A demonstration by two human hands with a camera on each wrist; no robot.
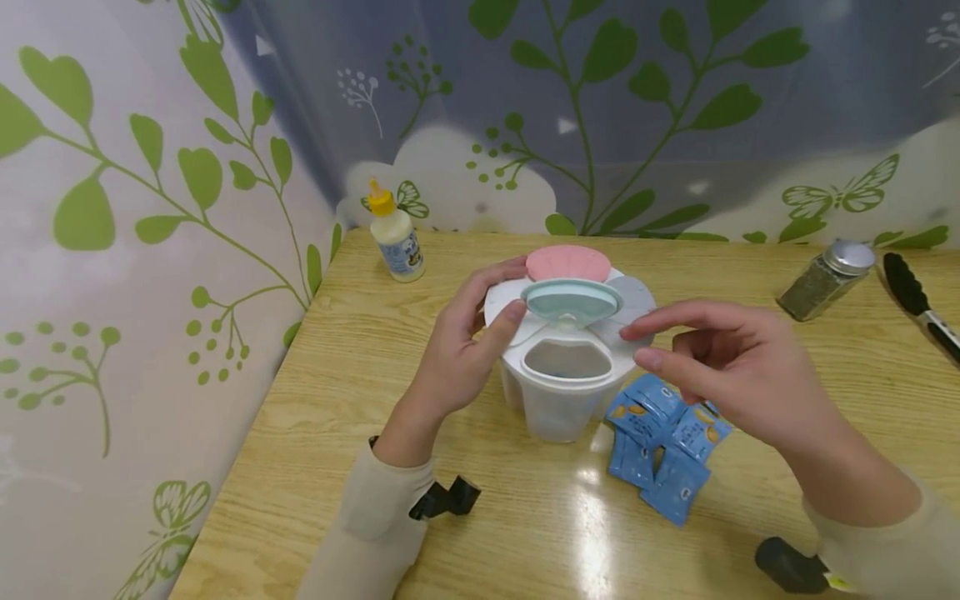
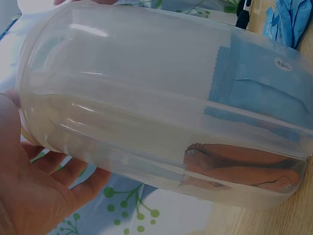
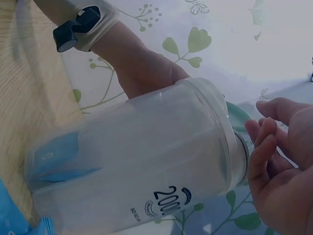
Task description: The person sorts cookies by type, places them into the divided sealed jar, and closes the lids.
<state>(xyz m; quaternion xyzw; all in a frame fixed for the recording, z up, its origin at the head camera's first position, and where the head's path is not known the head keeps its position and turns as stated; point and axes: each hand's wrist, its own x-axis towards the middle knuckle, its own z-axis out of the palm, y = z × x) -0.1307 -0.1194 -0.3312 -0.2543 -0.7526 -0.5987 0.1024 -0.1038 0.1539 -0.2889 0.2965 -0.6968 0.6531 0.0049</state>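
Observation:
A clear storage container (image 1: 558,412) stands on the table under a white multi-compartment top. Its mint-green lid (image 1: 572,307) is flipped up behind an uncovered opening; a pink lid (image 1: 567,262) and a grey lid (image 1: 636,296) sit farther back. My left hand (image 1: 461,354) grips the top's left side, thumb by the green lid. Beside the right side hovers my right hand (image 1: 738,367), thumb and forefinger apart, holding nothing. Through the container's wall in the left wrist view show a blue packet (image 2: 264,73) and brown-orange packets (image 2: 244,164).
Several blue packets (image 1: 675,450) lie right of the container. A yellow-capped bottle (image 1: 397,242) stands at the back left. Back right are a silver-lidded glass jar (image 1: 821,283) and black-tipped tongs (image 1: 918,304). A patterned wall covering (image 1: 150,333) borders the table's left and back.

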